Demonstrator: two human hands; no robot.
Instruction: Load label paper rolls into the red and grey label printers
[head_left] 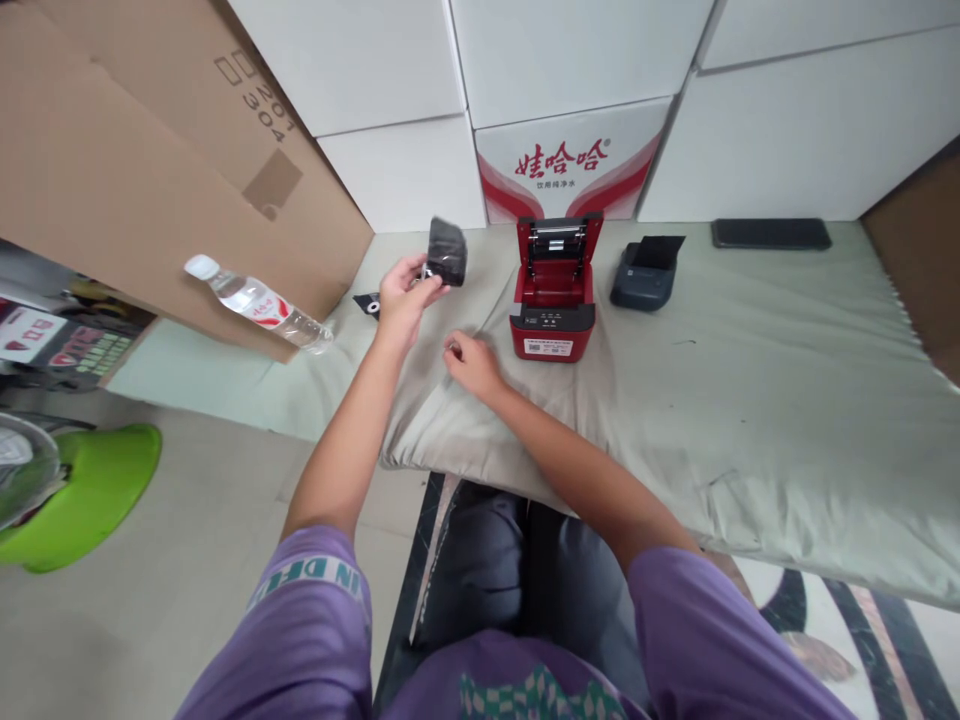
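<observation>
My left hand (403, 298) is raised over the cloth and pinches a dark, glossy black piece (448, 250) that looks wrapped in film; its exact kind is unclear. Lower and to the right, my right hand (475, 366) has its fingers curled together, and whatever may be between them is hidden. Just right of it stands a red receipt printer (551, 343) with its lid tipped up, showing a red, bare paper bay. Behind my left wrist lies a small black item with a white round spot (369, 304), partly covered by the hand.
A small dark label printer (643, 276) with a black piece sticking out sits right of the red one. Farther right lies a dark phone (771, 234). A water bottle (259, 303) leans left by a cardboard box (187, 150). White cartons (570, 165) line the back.
</observation>
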